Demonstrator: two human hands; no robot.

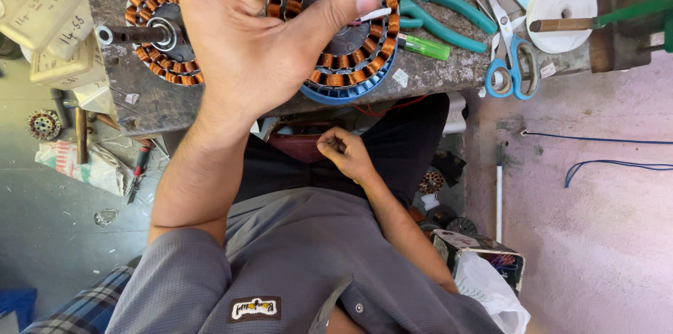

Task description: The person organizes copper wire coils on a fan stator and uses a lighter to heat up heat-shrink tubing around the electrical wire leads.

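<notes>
The left hand [245, 39] pressed down on a copper-wound stator [350, 46] in a blue ring, thumb pinching a thin white sleeve [375, 15] against the windings; its fingers were closed over the stator's middle. That stator sat at the near edge of the workbench [434, 71]. The right hand [347, 152] hung below that edge, fingers curled; whether it held anything could not be told. A second stator [158, 32] on a shaft lay beside the first. Green pliers [442, 8] and scissors [508, 60] lay toward the bench's right edge.
</notes>
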